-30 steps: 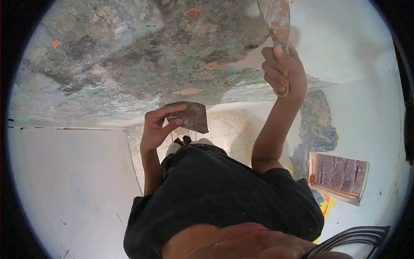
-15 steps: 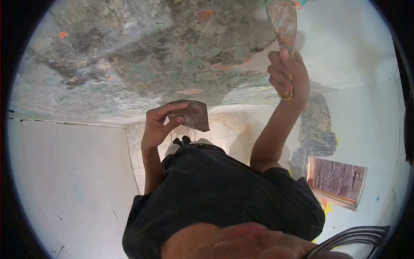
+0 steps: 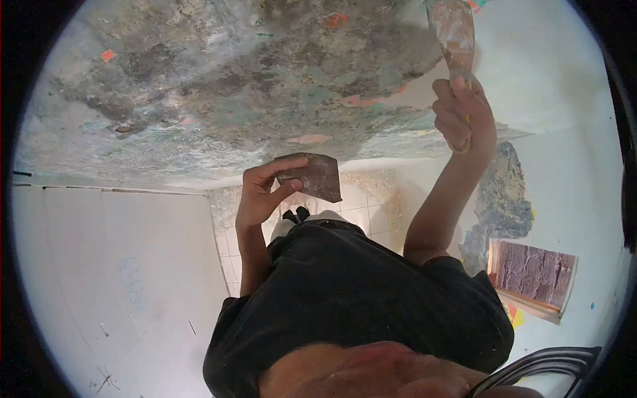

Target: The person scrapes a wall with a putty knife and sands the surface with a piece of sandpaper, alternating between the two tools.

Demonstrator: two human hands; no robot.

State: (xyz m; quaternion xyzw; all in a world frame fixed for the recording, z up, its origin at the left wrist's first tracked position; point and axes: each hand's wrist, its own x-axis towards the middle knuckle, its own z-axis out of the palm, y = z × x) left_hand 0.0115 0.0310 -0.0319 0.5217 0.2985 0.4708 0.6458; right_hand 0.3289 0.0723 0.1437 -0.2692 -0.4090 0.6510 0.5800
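My right hand is raised at the upper right, its fingers wrapped round the yellow handle of a putty knife. The wide blade, smeared with pale residue, points up and overlaps the wall where a bare patch meets white paint. Lower down, in front of my body, my left hand pinches a thin dark brown square plate between thumb and fingers. Its face looks dusty and one corner sticks out. The wall above is mottled grey, green and brown, with small orange and pink paint spots.
A white panelled surface with blue writing stands at the left. At the right is a white wall with a grey scraped patch and a small framed opening. Pale floor tiles show below. Black cables hang close at the lower right.
The whole view has shifted, so hands, wall and body appear slightly farther right. Both hands keep the same grips, and the putty knife stays at the edge of the bare patch.
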